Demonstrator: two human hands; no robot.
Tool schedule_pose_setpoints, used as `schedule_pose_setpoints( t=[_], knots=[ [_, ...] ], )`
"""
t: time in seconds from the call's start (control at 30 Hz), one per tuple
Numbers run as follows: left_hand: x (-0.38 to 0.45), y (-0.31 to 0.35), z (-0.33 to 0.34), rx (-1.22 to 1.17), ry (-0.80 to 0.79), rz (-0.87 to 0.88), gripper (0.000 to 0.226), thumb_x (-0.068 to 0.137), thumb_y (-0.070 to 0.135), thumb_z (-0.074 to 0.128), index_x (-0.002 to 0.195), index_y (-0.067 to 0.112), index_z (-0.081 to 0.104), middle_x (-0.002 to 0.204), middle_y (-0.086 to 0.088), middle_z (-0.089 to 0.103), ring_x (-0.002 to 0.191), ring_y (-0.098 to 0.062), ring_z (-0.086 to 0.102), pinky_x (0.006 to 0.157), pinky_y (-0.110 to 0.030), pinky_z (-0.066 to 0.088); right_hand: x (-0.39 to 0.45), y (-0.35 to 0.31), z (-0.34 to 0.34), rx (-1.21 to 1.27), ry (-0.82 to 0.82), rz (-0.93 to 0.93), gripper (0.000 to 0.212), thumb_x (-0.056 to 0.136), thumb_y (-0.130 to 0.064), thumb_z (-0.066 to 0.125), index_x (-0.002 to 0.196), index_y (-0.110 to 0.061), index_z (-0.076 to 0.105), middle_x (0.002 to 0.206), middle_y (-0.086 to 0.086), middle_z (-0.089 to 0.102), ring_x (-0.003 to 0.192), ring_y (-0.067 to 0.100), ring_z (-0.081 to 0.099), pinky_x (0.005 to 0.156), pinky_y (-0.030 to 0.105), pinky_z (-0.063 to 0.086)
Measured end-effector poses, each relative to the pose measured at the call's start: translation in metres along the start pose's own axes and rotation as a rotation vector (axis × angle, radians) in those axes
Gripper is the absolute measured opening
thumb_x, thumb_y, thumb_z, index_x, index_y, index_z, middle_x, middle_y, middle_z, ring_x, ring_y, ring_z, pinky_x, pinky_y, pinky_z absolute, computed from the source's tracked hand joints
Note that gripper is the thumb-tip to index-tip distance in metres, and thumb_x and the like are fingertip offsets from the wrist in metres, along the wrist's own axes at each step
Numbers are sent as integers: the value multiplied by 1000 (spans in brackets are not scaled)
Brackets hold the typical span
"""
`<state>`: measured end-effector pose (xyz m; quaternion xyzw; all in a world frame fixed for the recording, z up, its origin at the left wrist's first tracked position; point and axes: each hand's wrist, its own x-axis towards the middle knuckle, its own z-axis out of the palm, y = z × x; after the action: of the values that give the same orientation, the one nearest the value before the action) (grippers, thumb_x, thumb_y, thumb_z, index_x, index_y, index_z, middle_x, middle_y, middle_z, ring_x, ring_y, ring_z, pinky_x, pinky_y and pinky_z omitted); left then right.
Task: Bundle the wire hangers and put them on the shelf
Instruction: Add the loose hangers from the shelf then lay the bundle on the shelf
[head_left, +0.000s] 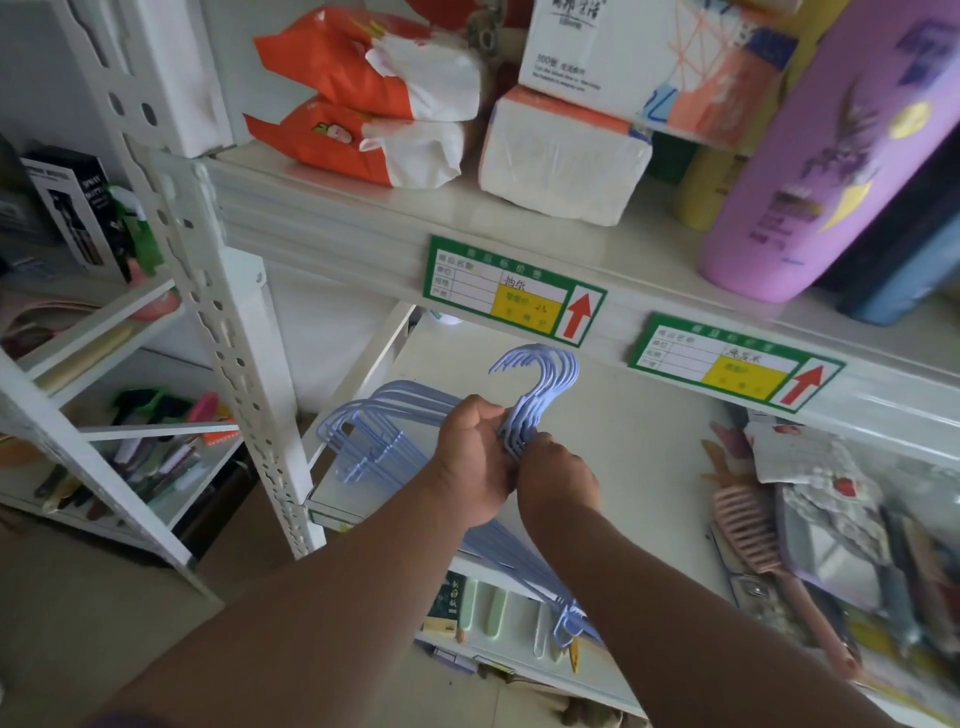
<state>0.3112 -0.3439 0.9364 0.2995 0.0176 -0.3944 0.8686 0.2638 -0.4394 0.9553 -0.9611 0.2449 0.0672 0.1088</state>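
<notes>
A stack of several pale blue wire hangers (382, 415) is held together over the white middle shelf (639, 467). Their hooks (550, 371) point up toward the shelf lip above. My left hand (475, 457) is closed around the necks of the hangers just under the hooks. My right hand (558, 480) grips the same necks from the right, touching the left hand. The hangers' shoulders fan out to the left and down past the shelf's front edge, partly hidden by my forearms.
A pink comb (748, 535) and packaged goods (831, 499) lie on the right of the same shelf. Above sit tissue packs (561, 156), orange bags (358, 78) and a purple bottle (810, 171). Green price labels (511, 293) line the upper shelf edge. A white perforated post (218, 291) stands left.
</notes>
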Motion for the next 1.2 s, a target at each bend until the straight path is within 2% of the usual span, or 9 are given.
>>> schedule_pose_setpoints(
  t=[0.1, 0.2, 0.27, 0.37, 0.53, 0.67, 0.77, 0.97, 1.2],
  knots=[
    [9, 1, 7, 105, 55, 2, 47, 78, 34, 51, 114, 6, 64, 93, -16, 57, 83, -27, 60, 75, -35, 48, 8, 8, -1, 3, -7, 9, 25, 100, -10, 45, 121, -10, 59, 117, 12, 73, 112, 35, 69, 79, 35, 44],
    [14, 0, 1, 243, 81, -17, 50, 86, 22, 61, 136, 16, 55, 117, -17, 61, 92, -29, 66, 80, -37, 54, 16, 13, 2, -9, 3, 7, 26, 99, -9, 45, 120, -11, 60, 117, 12, 72, 112, 35, 69, 80, 36, 47],
    [8, 0, -10, 803, 138, 123, 49, 92, 8, 65, 139, 17, 53, 151, -19, 50, 115, -31, 66, 96, -43, 56, 22, 17, 4, -19, 0, -2, 28, 99, -8, 47, 122, -11, 61, 118, 13, 72, 113, 35, 69, 84, 38, 52],
    [-15, 10, -34, 1371, 167, 240, 67, 85, 21, 60, 145, 40, 38, 110, -14, 73, 83, -19, 69, 73, -36, 57, 31, 23, 6, -51, -23, -15, 32, 97, -5, 48, 125, -10, 62, 121, 13, 71, 115, 35, 69, 90, 39, 56],
    [-29, 43, -79, 2509, -323, 96, 76, 76, 36, 62, 147, 32, 35, 135, 1, 59, 118, -21, 60, 94, -45, 55, 43, 30, 9, -109, -75, -48, 34, 96, -8, 53, 130, -10, 62, 125, 12, 68, 117, 33, 69, 91, 38, 57],
    [1, 41, -74, 2734, -560, 228, 34, 83, 16, 61, 117, 16, 61, 116, -5, 59, 103, -28, 62, 70, -43, 55, 54, 39, 10, -170, -99, -112, 34, 95, -8, 54, 127, -9, 65, 124, 13, 69, 114, 30, 70, 91, 36, 58],
    [14, 36, -66, 2896, -623, 323, 18, 87, 6, 58, 104, 9, 63, 104, -11, 60, 86, -31, 63, 52, -38, 38, 67, 51, 9, -153, -108, -113, 33, 93, -8, 56, 124, -8, 68, 122, 13, 70, 113, 30, 70, 88, 33, 57],
    [34, 20, -46, 2989, -723, 90, 21, 85, 1, 64, 104, 7, 69, 100, -12, 70, 83, -35, 69, 66, -40, 56, 91, 69, 13, -117, -171, -170, 39, 87, -6, 62, 126, -3, 64, 122, 15, 71, 114, 33, 68, 77, 27, 47],
    [29, -20, -13, 2904, -678, -128, 23, 87, -8, 57, 104, 1, 70, 97, -17, 70, 85, -36, 69, 62, -38, 49, 99, 81, 19, -257, -192, -234, 33, 91, -12, 64, 123, -11, 70, 131, 14, 53, 124, 36, 60, 102, 42, 56]
  ],
)
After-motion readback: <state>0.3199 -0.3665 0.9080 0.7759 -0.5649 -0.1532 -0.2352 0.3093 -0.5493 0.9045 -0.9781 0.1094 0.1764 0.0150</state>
